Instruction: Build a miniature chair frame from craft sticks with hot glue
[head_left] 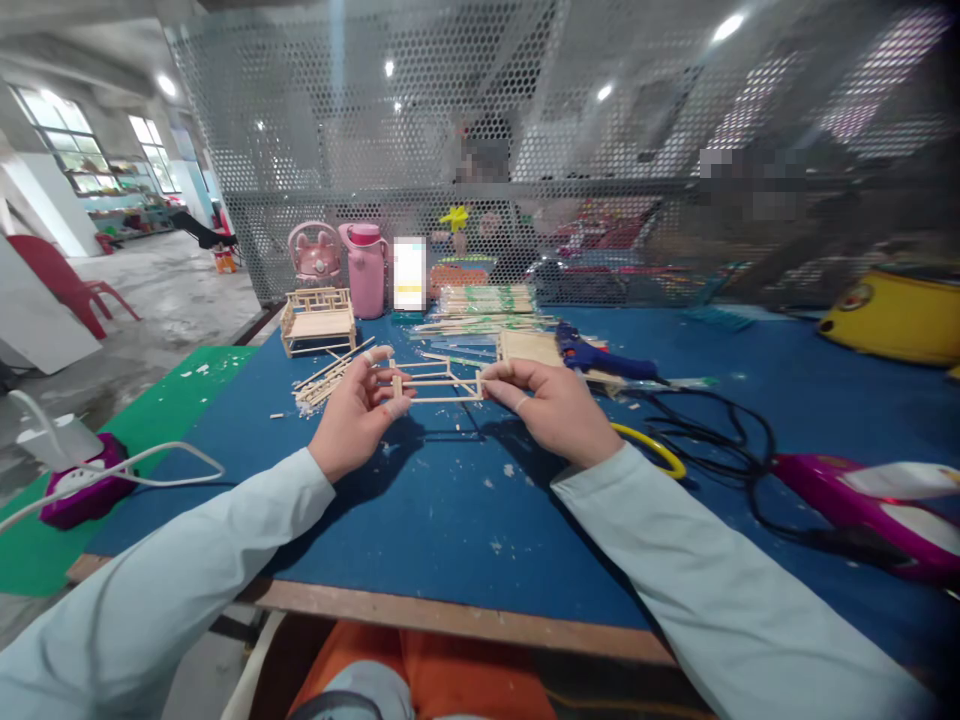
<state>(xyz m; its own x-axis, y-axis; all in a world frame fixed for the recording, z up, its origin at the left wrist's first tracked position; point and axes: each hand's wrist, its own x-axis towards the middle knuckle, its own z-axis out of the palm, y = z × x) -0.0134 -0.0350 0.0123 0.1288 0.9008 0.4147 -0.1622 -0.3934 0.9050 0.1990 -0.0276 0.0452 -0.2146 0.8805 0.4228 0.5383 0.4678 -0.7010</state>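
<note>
Between my two hands a small frame of thin wooden sticks (439,400) is held above the blue table. My left hand (356,410) pinches its left end, thumb below and fingers behind. At the right end, my right hand (551,405) grips a corner between thumb and fingers. Loose wooden sticks (319,385) lie in a pile behind my left hand. Farther back stands a miniature wooden bench (319,322) made of similar sticks. A blue glue gun (607,360) rests just beyond my right hand, near a flat stick panel (525,346).
Bundled sticks in plastic (487,300), a lit phone (409,275) and a pink bottle (366,275) line the back before a perforated metal screen (375,130). Black cables (720,430) and a purple power strip (862,510) lie right. Another purple power strip (86,485) sits left.
</note>
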